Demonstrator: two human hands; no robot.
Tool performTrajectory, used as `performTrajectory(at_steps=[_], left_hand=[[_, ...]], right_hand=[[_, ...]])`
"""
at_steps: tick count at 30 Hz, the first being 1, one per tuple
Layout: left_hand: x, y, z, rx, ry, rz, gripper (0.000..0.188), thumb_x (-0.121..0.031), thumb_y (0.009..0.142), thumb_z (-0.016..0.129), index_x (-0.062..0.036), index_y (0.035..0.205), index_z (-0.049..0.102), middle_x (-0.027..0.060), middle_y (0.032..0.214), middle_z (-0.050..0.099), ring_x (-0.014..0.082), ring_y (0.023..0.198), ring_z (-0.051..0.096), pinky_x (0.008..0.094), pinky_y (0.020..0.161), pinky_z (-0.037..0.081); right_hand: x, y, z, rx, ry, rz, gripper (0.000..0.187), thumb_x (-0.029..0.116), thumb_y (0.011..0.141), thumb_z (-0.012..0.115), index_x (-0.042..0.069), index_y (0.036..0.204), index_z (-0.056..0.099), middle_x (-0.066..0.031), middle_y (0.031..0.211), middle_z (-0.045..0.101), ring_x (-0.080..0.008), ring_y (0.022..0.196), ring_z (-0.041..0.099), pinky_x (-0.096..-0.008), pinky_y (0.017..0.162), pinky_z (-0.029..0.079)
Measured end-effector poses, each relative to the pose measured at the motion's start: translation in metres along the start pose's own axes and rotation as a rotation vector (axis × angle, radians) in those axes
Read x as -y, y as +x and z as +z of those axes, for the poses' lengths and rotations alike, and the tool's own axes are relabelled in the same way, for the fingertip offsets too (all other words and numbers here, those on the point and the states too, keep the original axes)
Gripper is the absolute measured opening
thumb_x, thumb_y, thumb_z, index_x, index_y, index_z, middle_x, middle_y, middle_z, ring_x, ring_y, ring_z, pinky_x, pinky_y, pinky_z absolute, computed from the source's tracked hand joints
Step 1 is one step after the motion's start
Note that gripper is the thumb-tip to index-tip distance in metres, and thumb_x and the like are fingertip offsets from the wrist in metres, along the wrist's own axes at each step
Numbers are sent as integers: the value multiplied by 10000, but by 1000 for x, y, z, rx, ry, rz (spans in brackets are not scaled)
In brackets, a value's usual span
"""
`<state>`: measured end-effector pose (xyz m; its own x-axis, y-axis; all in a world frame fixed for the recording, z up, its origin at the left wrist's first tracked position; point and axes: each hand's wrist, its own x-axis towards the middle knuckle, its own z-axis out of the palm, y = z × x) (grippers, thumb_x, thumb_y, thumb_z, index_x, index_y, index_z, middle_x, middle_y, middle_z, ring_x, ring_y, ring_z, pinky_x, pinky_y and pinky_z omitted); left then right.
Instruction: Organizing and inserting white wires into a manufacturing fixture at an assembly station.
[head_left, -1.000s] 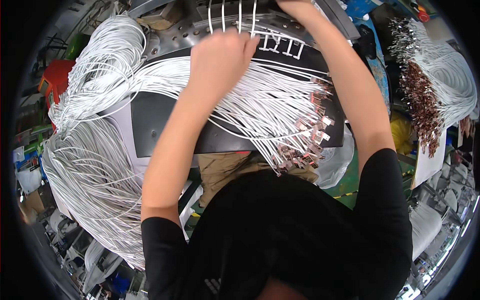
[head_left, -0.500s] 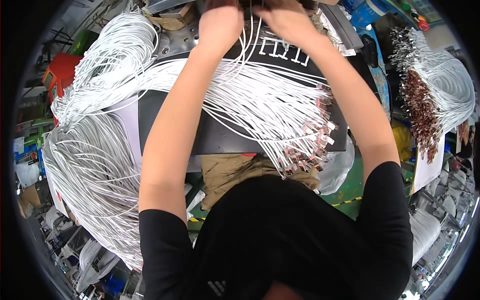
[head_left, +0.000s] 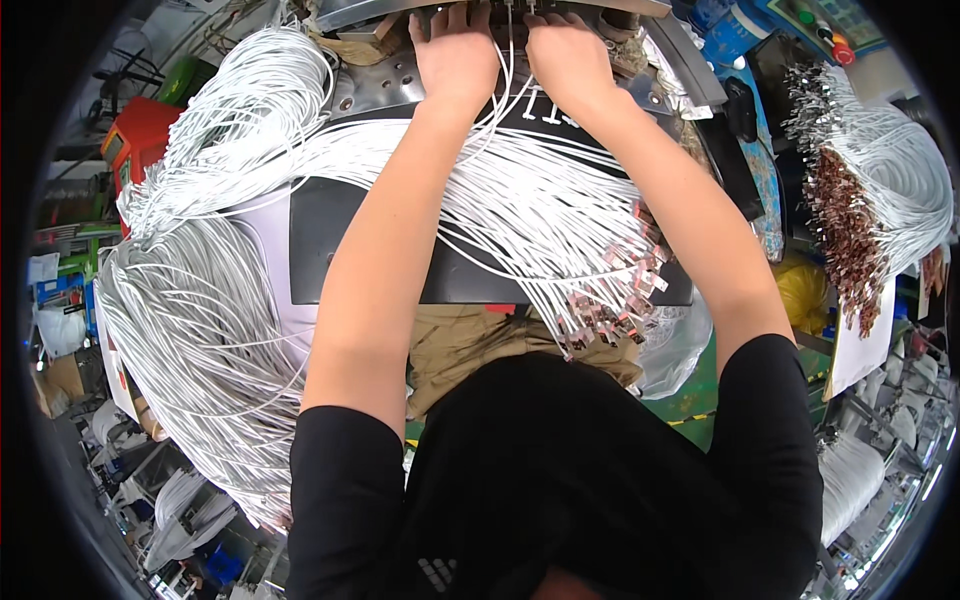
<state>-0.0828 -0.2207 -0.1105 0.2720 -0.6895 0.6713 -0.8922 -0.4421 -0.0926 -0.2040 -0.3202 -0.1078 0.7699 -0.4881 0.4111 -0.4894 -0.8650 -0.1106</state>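
My left hand reaches to the top of the view, its fingers stretched forward and slightly apart against the edge of a metal machine. Beside it my right hand rests at the same edge with its fingers curled in. Whatever those fingers may hold is hidden. Between the hands a few white cables run up to the machine, with light-coloured ends at its edge. Below them a fanned bundle of white cables lies on a black board, its metal connectors toward the lower right.
Coiled white cables and a hanging grey-white bundle fill the left side, near a red box. Another cable bundle with copper-coloured ends is at the right. A white comb-shaped piece lies below my right hand.
My right hand has moved closer to my left hand, and its fingers have curled in. My left hand has shifted slightly right in view. The machine's metal edge shows more now.
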Motion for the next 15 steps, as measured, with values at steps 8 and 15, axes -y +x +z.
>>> performTrajectory(at_steps=[8, 15], left_hand=[[19, -84, -102, 135, -933, -92, 384, -196, 1004, 562, -15, 1343, 562, 221, 1242, 638, 372, 1308, 511, 413, 1077, 395], [23, -311, -208, 842, -2023, -1137, 389, -326, 1044, 526, 13, 880, 624, 174, 851, 700, 246, 765, 677, 332, 707, 540]], right_hand=[[-35, -89, -72, 1, 640, 71, 370, 338, 1012, 576, 76, 1255, 672, -83, 1027, 727, -172, 853, 672, -299, 816, 520], [-80, -377, -87, -286, 538, 460, 283, 54, 975, 523, 23, 693, 529, -7, 645, 489, -119, 605, 468, -277, 542, 388]])
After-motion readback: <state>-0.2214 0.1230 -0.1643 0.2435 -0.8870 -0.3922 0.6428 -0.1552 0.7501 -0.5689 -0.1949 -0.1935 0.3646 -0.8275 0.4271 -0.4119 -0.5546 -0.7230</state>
